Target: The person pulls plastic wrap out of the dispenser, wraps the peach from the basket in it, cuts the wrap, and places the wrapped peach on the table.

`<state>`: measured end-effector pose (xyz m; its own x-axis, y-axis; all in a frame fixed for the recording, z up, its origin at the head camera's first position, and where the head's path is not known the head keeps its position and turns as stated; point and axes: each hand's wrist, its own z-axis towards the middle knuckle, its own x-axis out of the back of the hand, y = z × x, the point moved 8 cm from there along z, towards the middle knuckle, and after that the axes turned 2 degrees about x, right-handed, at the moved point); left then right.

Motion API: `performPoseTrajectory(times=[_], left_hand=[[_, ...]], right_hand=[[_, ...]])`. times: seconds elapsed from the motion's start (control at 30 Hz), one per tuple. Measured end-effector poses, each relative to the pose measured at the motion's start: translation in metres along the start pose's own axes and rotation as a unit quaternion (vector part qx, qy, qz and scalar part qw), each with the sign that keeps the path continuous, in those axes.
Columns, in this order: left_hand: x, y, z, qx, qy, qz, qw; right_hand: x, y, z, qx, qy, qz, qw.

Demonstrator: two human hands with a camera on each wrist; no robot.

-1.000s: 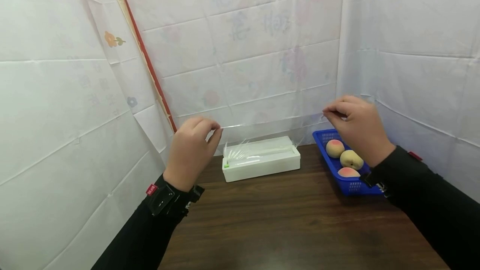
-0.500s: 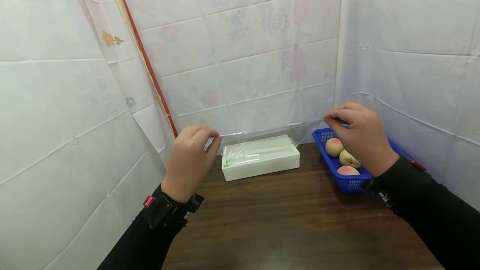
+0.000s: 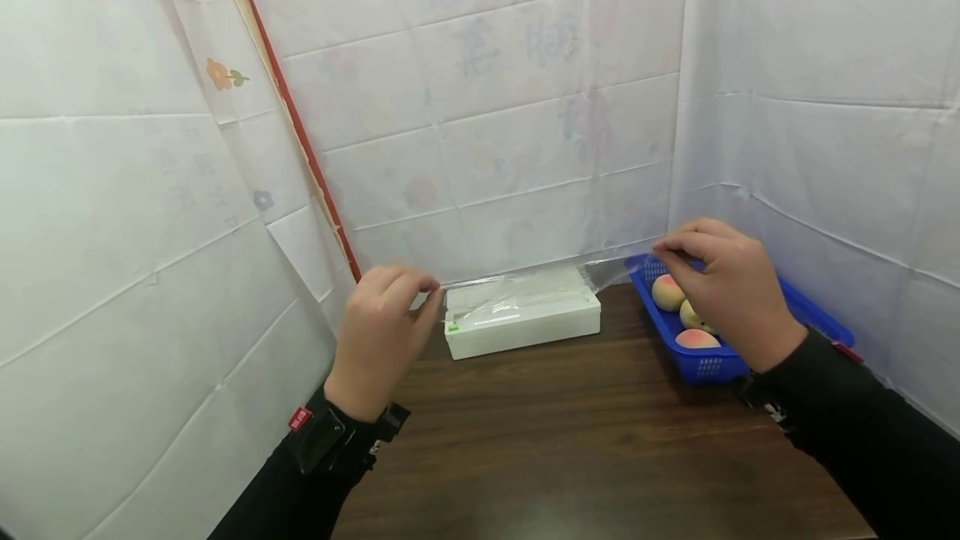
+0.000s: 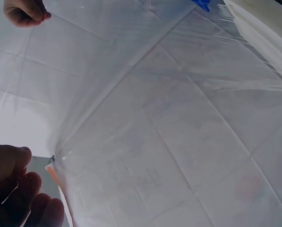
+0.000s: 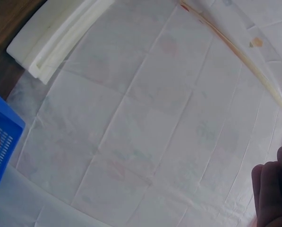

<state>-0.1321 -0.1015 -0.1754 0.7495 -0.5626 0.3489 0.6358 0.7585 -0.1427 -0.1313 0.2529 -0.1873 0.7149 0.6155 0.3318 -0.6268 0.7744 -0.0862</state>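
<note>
Fingers of the left hand and right hand pinch a clear, glossy, creased plastic film, which stretches between them over the white box on the tabletop.

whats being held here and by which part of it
Clear plastic film, held by its upper edge: the left hand pinches one end of that edge and the right hand pinches the other.

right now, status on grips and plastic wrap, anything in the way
Left grip, right grip pinching plastic wrap. Wrap stretched between them, white box nearby. Nothing plainly blocking; blue basket near right grip.
</note>
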Motion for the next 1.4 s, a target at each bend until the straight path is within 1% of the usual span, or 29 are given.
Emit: performPoseTrajectory(times=[0.2,0.37,0.47,0.7,0.9,1.13,1.4], left_hand=[[-0.001,0.0,-0.006,0.01,-0.005,-0.004,0.9999],[0.0,0.002,-0.01,0.004,0.0,-0.008,1.0],[0.001,0.004,-0.012,0.003,-0.003,-0.01,0.9999],[0.001,0.004,-0.019,0.022,-0.02,-0.024,0.9993],[0.001,0.008,-0.022,0.018,-0.019,-0.031,0.9992],[0.0,0.012,-0.027,0.015,-0.027,-0.021,0.9993],[-0.001,0.013,-0.037,0.009,-0.015,-0.024,0.9996]], right_hand=[[0.0,-0.001,-0.006,-0.004,-0.004,0.001,1.0],[0.0,0.0,-0.013,-0.016,-0.005,0.004,1.0],[0.001,-0.001,-0.016,-0.021,-0.004,0.01,1.0],[0.001,-0.004,-0.023,-0.03,-0.006,0.001,1.0],[0.001,-0.003,-0.029,-0.045,-0.008,0.0,0.999],[0.002,-0.003,-0.035,-0.05,-0.005,0.011,0.999],[-0.001,-0.005,-0.047,-0.049,-0.007,0.017,0.999]])
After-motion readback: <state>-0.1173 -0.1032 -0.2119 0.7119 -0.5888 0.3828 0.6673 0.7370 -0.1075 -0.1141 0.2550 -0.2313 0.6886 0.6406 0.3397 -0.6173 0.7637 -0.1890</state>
